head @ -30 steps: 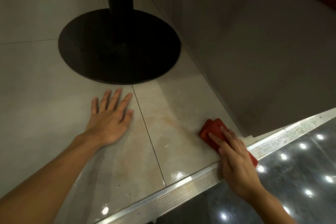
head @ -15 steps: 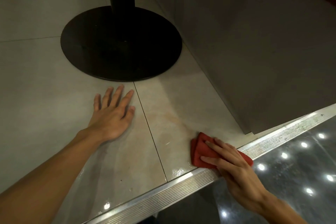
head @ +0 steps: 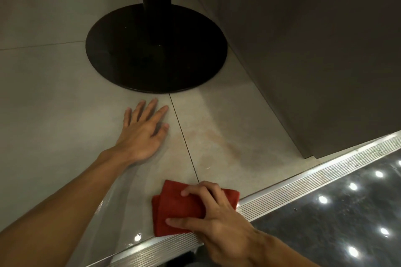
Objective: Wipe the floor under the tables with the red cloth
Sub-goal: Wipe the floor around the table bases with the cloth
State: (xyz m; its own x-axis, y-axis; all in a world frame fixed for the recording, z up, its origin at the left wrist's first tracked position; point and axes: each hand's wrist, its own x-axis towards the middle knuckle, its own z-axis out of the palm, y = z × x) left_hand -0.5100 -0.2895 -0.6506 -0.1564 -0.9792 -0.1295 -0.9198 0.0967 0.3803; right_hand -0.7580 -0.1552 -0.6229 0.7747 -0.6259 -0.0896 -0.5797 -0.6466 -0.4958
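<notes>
**Two hands on the floor, one soft cloth to manage**

So the red cloth (head: 180, 206) sits folded on the grey tile floor (head: 54, 93), right against the ribbed metal strip (head: 303, 182) at the near edge. The right hand (head: 217, 219) is on top of it, fingers bent over the far side and thumb along the near edge, so it's gripped and pressed down at once. The left hand (head: 143, 130) is spread flat on the tile just short of the round black table base (head: 156, 50), holding nothing.

Looks light and floppy to me, probably grabs a bit on damp tile. I'd keep the palm over the middle of the fold so the layers don't slide apart or bunch. A faint reddish smear (head: 217, 136) looks unwiped.
</notes>
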